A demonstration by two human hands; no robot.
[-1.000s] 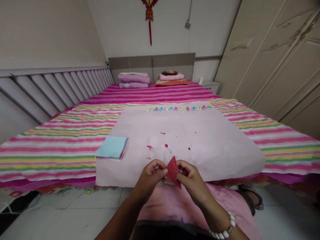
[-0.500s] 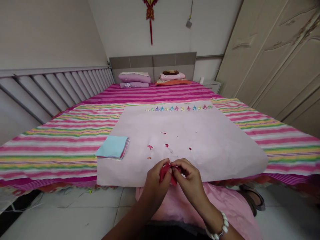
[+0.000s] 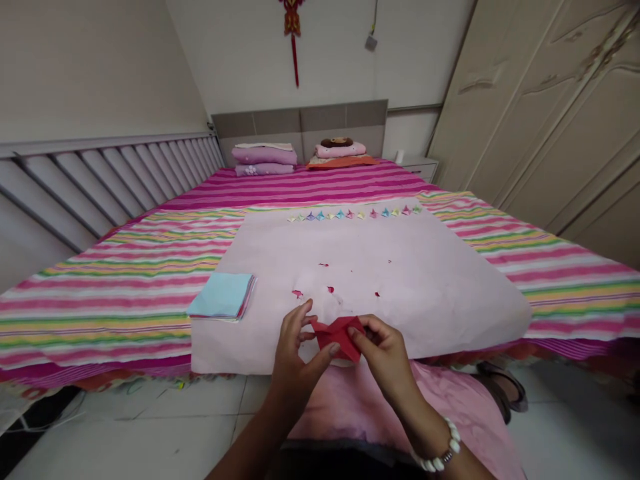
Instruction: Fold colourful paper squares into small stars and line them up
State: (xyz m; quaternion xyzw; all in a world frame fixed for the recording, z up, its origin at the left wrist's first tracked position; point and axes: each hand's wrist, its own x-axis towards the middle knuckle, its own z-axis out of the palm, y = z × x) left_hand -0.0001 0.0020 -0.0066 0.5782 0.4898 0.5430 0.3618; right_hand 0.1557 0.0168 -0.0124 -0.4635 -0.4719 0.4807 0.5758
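A folded sheet of red paper [image 3: 336, 339], with slanted flaps and creases, is held in the air above the near edge of the white sheet [image 3: 430, 287]. My right hand [image 3: 385, 350] pinches its right side, thumb in front and fingers mostly behind. At the left side is my left hand [image 3: 295, 350]: its thumb rests on the paper's lower front, the index finger is raised off it, and other fingers touch the left corner. A stack of square paper [image 3: 223, 295], light blue on top, lies to the left.
Small coloured folded-paper pieces [image 3: 350, 214] stand in a row along the white sheet's far edge. Torn-looking red marks [image 3: 331, 290] dot its middle. Striped bedding [image 3: 125, 267] surrounds it. Folded quilts [image 3: 265, 157] lie by the headboard. Pink cloth [image 3: 450, 413] covers my lap.
The red paper, earlier bunched and mostly covered by both hands, is now spread wider and shows more. My left hand has moved left and its fingers have loosened. The view has shifted slightly.
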